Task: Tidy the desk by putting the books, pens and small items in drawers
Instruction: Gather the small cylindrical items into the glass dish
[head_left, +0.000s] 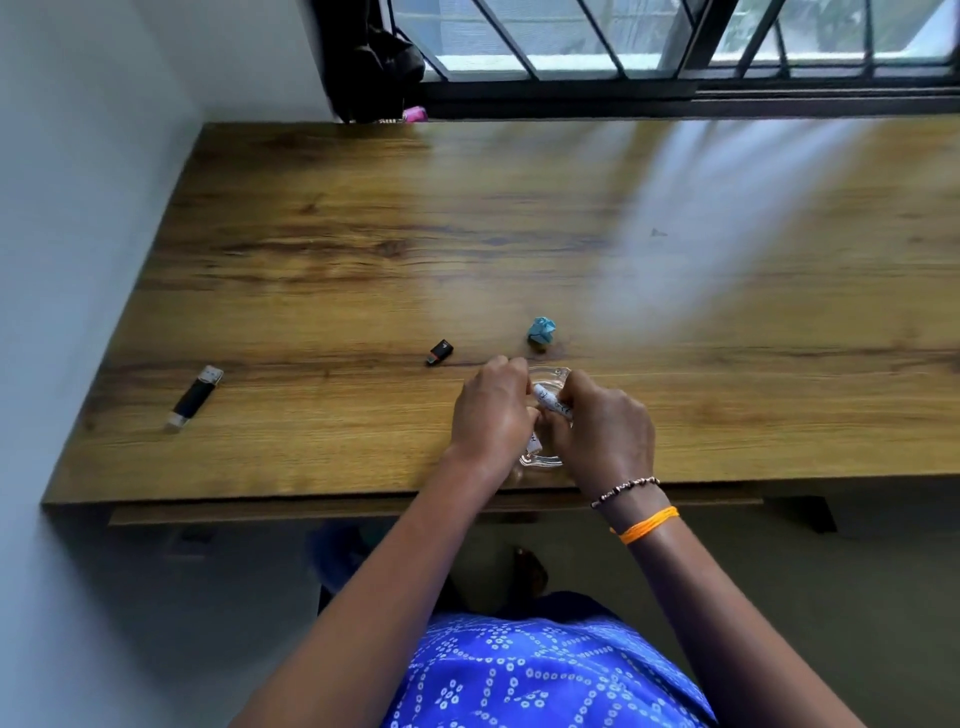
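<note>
Left hand: my left hand (491, 408) hovers over the near edge of the brown wood-grain desk (363, 234), fingers curled down at the small clear glass dish (545, 415); I cannot tell if it grips the dish or something in it.
Right hand: my right hand (602, 431) pinches a small white cylinder with dark print (551, 402) over the dish, close against the left hand.
Second white piece: another small white item (534, 445) shows between my hands, low in the dish.
Blue item: a crumpled light-blue wad (542, 330) lies just beyond the dish.
Small drive: a short black USB stick (440, 352) lies left of the wad.
Long drive: a black-and-silver USB stick (195, 397) lies well apart, near the desk's left edge.
</note>
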